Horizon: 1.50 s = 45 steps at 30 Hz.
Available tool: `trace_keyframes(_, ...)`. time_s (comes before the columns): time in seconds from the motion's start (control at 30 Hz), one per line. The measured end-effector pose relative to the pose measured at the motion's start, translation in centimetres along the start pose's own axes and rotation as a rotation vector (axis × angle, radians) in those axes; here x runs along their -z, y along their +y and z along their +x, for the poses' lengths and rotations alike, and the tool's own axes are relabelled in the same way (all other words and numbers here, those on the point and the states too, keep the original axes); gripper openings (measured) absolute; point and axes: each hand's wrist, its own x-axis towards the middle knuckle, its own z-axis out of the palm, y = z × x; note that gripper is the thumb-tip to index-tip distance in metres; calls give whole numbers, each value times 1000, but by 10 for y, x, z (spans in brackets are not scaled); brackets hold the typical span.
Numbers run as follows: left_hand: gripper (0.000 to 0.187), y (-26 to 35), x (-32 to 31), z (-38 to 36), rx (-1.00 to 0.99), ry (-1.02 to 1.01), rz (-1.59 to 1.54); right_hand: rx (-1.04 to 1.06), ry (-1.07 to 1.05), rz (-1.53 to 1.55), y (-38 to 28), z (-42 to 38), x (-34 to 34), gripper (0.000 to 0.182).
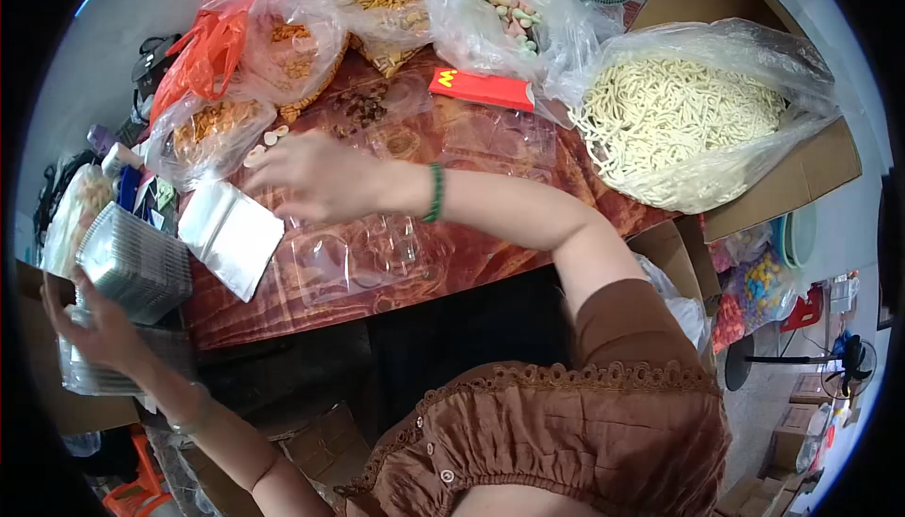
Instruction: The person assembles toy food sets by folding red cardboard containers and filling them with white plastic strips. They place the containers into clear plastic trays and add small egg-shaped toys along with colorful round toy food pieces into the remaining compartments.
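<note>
My left hand [99, 330] is at the far left with its fingers spread, overlapping the edge of the stacked clear plastic trays [141, 262]. Nothing shows in its grasp. My right hand [316, 180], with a green beaded bracelet [434, 192] at the wrist, reaches left across the table. Its fingers are stretched out and slightly blurred, near a few small pale round pieces [271, 135]. Just below those fingers lies a stack of silver-white pouches [231, 234]. A clear moulded plastic tray [363, 258] rests on the table under my right forearm.
Bags of orange snacks [292, 50] and pastel sweets [504, 8] line the back of the red patterned table [273, 319]. Near them lie a red carton [481, 88] and small dark pieces [363, 107]. A large bag of pale curly snacks [683, 126] sits in a cardboard box [811, 173] at right.
</note>
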Motion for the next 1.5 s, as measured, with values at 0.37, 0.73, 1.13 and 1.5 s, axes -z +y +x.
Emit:
trace_keyframes(0.37, 50, 259, -244, -153, -160, -834, -685, -1230, -47, -347, 167, -297, 170, 22)
trace_keyframes(0.73, 86, 371, -376, -153, -446, -1246, -758, -1010, 320, -296, 135, -270, 198, 18)
trace_keyframes(1.13, 84, 374, -399, -172, -534, -1213, -730, -1042, 455, -213, 117, -308, 209, 14)
trace_keyframes(1.5, 88, 394, -390, -183, -485, -1100, -932, -969, 414, -245, 114, -296, 206, 11)
